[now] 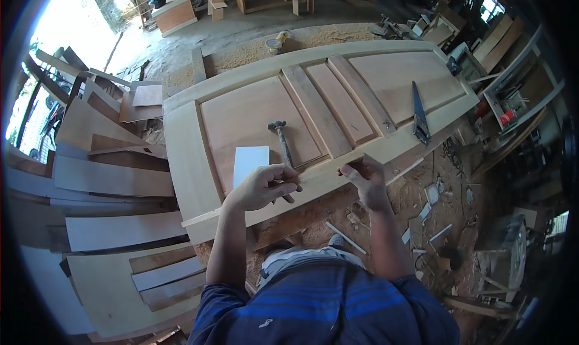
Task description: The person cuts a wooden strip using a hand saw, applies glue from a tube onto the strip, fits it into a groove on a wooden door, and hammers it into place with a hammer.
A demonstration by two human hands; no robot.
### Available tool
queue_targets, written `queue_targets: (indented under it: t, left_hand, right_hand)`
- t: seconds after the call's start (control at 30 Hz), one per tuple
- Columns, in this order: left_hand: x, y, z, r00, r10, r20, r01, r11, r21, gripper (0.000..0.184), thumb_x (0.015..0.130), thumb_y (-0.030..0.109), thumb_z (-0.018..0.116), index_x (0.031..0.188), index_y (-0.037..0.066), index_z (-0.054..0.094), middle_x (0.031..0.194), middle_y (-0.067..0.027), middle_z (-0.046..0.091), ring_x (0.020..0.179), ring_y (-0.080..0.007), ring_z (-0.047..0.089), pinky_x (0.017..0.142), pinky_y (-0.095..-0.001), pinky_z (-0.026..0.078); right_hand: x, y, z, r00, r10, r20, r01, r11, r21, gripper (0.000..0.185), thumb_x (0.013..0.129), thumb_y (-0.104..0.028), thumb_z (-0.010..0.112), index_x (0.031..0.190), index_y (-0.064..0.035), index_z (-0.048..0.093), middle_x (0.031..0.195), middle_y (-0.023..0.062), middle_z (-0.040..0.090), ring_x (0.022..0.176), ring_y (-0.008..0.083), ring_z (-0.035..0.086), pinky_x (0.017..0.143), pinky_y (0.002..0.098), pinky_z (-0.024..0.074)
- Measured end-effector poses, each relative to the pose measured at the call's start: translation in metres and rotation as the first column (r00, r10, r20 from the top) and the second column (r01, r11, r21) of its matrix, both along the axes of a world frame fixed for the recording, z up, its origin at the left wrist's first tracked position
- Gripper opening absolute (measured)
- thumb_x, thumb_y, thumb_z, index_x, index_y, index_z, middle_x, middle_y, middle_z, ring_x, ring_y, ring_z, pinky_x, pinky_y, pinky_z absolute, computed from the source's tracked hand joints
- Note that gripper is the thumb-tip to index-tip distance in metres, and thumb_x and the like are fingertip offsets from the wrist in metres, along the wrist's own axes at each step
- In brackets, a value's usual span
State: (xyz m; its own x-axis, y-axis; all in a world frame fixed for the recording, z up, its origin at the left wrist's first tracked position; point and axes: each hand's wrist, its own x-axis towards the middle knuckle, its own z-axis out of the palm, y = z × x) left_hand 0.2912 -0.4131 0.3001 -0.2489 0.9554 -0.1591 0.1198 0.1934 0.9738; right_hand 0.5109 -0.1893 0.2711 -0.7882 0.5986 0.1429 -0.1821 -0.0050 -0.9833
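A large panelled wooden door lies flat in front of me. My left hand is over its near edge, fingers curled and closed. To its right, my right hand is above the same edge with thumb and fingers pinched together. Whatever either hand holds, if anything, is too small to make out. Just beyond my left hand lies a hammer, its head pointing away from me. A white rectangular board rests on the door beside the hammer, partly covered by my left hand. A handsaw lies farther right on the door.
Stacked boards and panels fill the left side. Wood scraps litter the dirt floor at right. A yellow roll-like object sits behind the door by sawdust. Wooden frames lean at the far right.
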Motion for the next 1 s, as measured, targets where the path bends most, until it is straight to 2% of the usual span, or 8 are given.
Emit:
queue_targets:
  t: [0.17, 0.23, 0.4, 0.5, 0.6, 0.63, 0.77, 1.0]
  left_hand:
    - [-0.031, -0.060, -0.020, 0.952, 0.225, -0.209, -0.254, 0.959, -0.125, 0.014, 0.109, 0.013, 0.072, 0.117, 0.001, 0.074, 0.100, -0.0060, 0.080, 0.085, -0.0171, 0.083, 0.059, -0.0269, 0.055]
    - [-0.049, -0.092, -0.050, 0.899, 0.302, -0.317, -0.349, 0.931, -0.105, 0.020, 0.105, 0.013, 0.076, 0.118, -0.002, 0.074, 0.101, -0.0131, 0.081, 0.084, -0.0224, 0.083, 0.065, -0.0344, 0.062]
    - [-0.067, -0.156, -0.108, 0.824, 0.416, -0.384, -0.500, 0.854, -0.148, 0.020, 0.105, 0.013, 0.075, 0.116, -0.003, 0.075, 0.094, -0.0161, 0.080, 0.079, -0.0253, 0.083, 0.067, -0.0372, 0.063]
    - [-0.062, -0.178, -0.128, 0.800, 0.449, -0.397, -0.519, 0.851, -0.083, 0.023, 0.106, 0.019, 0.074, 0.116, -0.002, 0.077, 0.092, -0.0174, 0.079, 0.077, -0.0260, 0.083, 0.067, -0.0381, 0.062]
    - [-0.043, -0.190, -0.119, 0.770, 0.478, -0.424, -0.553, 0.830, -0.070, 0.021, 0.107, 0.018, 0.073, 0.116, -0.001, 0.077, 0.088, -0.0156, 0.077, 0.078, -0.0255, 0.083, 0.066, -0.0382, 0.063]
    - [-0.041, -0.196, -0.124, 0.769, 0.496, -0.403, -0.563, 0.824, -0.061, 0.021, 0.107, 0.017, 0.072, 0.116, -0.002, 0.077, 0.087, -0.0149, 0.077, 0.079, -0.0253, 0.084, 0.066, -0.0378, 0.063]
    - [-0.028, -0.207, -0.120, 0.782, 0.515, -0.352, -0.582, 0.805, -0.115, 0.023, 0.107, 0.015, 0.072, 0.119, -0.005, 0.076, 0.089, -0.0148, 0.078, 0.080, -0.0264, 0.085, 0.067, -0.0364, 0.065]
    - [-0.032, -0.184, -0.115, 0.844, 0.413, -0.343, -0.484, 0.861, -0.154, 0.025, 0.109, 0.017, 0.070, 0.125, -0.002, 0.074, 0.096, -0.0115, 0.077, 0.084, -0.0252, 0.085, 0.057, -0.0317, 0.058]
  right_hand:
    - [-0.038, -0.028, -0.080, 0.914, -0.087, 0.397, 0.026, 0.988, 0.155, 0.030, 0.101, -0.022, 0.085, 0.121, -0.0013, 0.077, 0.098, 0.0055, 0.078, 0.093, 0.0133, 0.073, 0.088, 0.0318, 0.0590]
    - [-0.051, -0.049, -0.130, 0.827, -0.109, 0.551, -0.031, 0.971, 0.238, 0.048, 0.094, -0.035, 0.090, 0.127, -0.0038, 0.077, 0.101, 0.0109, 0.079, 0.095, 0.0222, 0.077, 0.090, 0.0371, 0.0615]
    - [-0.120, -0.104, -0.181, 0.796, -0.068, 0.601, -0.380, 0.717, 0.584, 0.089, 0.084, -0.044, 0.095, 0.157, -0.0111, 0.056, 0.146, 0.0203, 0.065, 0.137, 0.0358, 0.065, 0.115, 0.0486, 0.0524]
    - [-0.167, -0.107, -0.162, 0.670, 0.021, 0.742, -0.559, 0.672, 0.486, 0.119, 0.079, -0.049, 0.096, 0.173, -0.0153, 0.032, 0.179, 0.0277, 0.025, 0.166, 0.0460, 0.027, 0.134, 0.0543, 0.0286]
    - [-0.207, -0.102, -0.177, 0.589, -0.097, 0.802, -0.641, 0.548, 0.537, 0.145, 0.066, -0.063, 0.100, 0.178, -0.0171, 0.021, 0.184, 0.0312, -0.002, 0.171, 0.0500, -0.001, 0.138, 0.0608, 0.0111]
    - [-0.223, -0.093, -0.210, 0.613, -0.023, 0.790, -0.683, 0.488, 0.544, 0.166, 0.050, -0.073, 0.102, 0.180, -0.0186, 0.014, 0.184, 0.0325, -0.009, 0.170, 0.0516, -0.012, 0.137, 0.0654, -0.0007]
    - [-0.237, -0.090, -0.182, 0.593, -0.107, 0.798, -0.753, 0.278, 0.597, 0.169, 0.045, -0.075, 0.102, 0.180, -0.0197, 0.017, 0.184, 0.0324, -0.001, 0.171, 0.0518, -0.003, 0.136, 0.0687, 0.0066]
    - [-0.214, -0.098, -0.179, 0.447, 0.064, 0.892, -0.829, 0.406, 0.386, 0.167, 0.040, -0.074, 0.105, 0.178, -0.0223, 0.027, 0.183, 0.0336, 0.011, 0.169, 0.0557, 0.008, 0.136, 0.0653, 0.0180]
